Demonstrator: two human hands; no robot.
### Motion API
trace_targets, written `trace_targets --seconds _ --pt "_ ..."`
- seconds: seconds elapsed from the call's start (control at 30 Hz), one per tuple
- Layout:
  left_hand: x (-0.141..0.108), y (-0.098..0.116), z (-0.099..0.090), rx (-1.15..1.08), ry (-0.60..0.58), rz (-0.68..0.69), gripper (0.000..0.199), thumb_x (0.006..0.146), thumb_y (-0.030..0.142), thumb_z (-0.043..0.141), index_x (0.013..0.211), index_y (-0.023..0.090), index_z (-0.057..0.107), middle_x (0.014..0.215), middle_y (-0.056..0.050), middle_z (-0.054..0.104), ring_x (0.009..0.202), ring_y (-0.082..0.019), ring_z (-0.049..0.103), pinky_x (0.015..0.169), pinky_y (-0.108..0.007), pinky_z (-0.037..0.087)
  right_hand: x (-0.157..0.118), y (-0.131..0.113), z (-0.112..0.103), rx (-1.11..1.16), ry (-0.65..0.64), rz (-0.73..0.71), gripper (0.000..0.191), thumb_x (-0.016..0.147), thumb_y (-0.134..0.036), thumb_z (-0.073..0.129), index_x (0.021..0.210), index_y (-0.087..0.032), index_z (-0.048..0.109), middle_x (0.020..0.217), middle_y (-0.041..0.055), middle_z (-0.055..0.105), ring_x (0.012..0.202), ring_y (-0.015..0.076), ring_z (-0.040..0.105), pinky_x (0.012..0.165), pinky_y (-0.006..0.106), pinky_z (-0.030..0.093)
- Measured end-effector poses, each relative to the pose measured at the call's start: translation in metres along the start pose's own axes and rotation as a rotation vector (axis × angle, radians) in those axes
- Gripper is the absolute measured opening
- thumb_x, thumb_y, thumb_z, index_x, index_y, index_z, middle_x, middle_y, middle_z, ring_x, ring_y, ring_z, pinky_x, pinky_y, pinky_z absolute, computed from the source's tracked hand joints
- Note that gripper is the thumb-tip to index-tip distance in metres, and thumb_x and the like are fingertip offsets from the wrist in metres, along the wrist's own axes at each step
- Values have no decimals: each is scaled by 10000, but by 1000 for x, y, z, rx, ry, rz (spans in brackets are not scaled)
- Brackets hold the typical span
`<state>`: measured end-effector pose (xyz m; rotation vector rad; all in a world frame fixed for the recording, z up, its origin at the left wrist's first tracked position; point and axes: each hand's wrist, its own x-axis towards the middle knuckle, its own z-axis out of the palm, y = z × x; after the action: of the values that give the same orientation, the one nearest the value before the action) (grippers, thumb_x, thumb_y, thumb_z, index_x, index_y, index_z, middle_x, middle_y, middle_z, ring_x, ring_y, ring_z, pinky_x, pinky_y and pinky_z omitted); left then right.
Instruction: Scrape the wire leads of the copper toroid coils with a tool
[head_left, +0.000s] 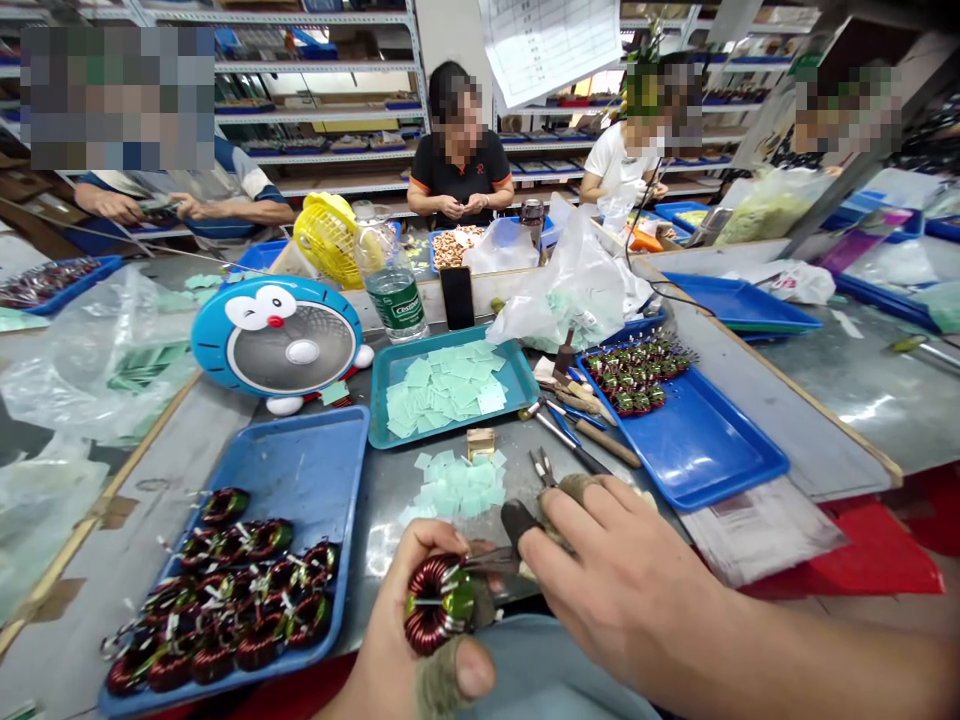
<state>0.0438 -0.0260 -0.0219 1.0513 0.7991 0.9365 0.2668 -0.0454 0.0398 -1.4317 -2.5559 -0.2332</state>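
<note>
My left hand [401, 640] is closed around a toroidal coil [436, 603], a ring wound with dark red copper wire and showing green-yellow parts. Its thumb is wrapped in tan tape. Beside the coil, my right hand [600, 555] is bent with its fingers curled around a thin metal tool [495, 562], mostly hidden, whose flat end reaches the coil. A black finger cot covers one right fingertip, and tape wraps another finger. Just beyond the hands lies a pile of pale green paper slips [459, 484]. Several similar coils [259, 640] sit in the blue tray [300, 450] at left.
A teal tray [379, 400] of green slips stands ahead, near a blue cartoon fan [277, 335], water bottle [391, 285] and phone [457, 297]. Hand tools [592, 440] lie at right beside a blue tray [712, 440] with coils. Co-workers [459, 150] sit opposite.
</note>
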Motion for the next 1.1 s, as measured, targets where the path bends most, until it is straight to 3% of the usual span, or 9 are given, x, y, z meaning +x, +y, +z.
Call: trace_targets --seconds 0.3,0.57,0.7,0.9,1.1 --pt "-4 1 0 -18 -40 3 734 559 606 963 1101 298 576 1052 -24 725 913 -231 711 791 -279 542 1 1 -10 8 -117 -33 118 901 -251 616 972 -255 522 884 40 576 754 259 446 713 416 253" --pt "-3 5 3 2 -20 62 633 623 584 942 1066 280 608 1034 -19 721 887 -220 718 779 -266 569 -3 -2 -10 38 -108 -17 90 915 -243 594 972 -258 526 861 35 571 748 255 445 684 409 228" --pt "-1 2 1 -16 -40 86 685 615 634 922 1104 302 577 1018 -6 695 884 -206 691 796 -269 559 -2 -5 -10 69 -101 26 69 909 -234 585 967 -252 552 892 48 590 775 262 466 712 415 261" --pt "1 -3 -2 -63 -63 138 728 580 696 895 1100 322 549 1079 -22 674 1012 -250 649 915 -327 522 -4 -13 -4 427 -135 214 74 931 -241 563 994 -241 602 930 38 626 849 246 565 771 380 390" --pt "7 5 -2 4 -54 191 684 578 656 912 1081 367 551 1121 7 677 1043 -219 632 919 -287 515 -7 -17 -1 640 -218 305 99 914 -289 584 985 -233 625 957 40 641 891 239 618 795 366 455"
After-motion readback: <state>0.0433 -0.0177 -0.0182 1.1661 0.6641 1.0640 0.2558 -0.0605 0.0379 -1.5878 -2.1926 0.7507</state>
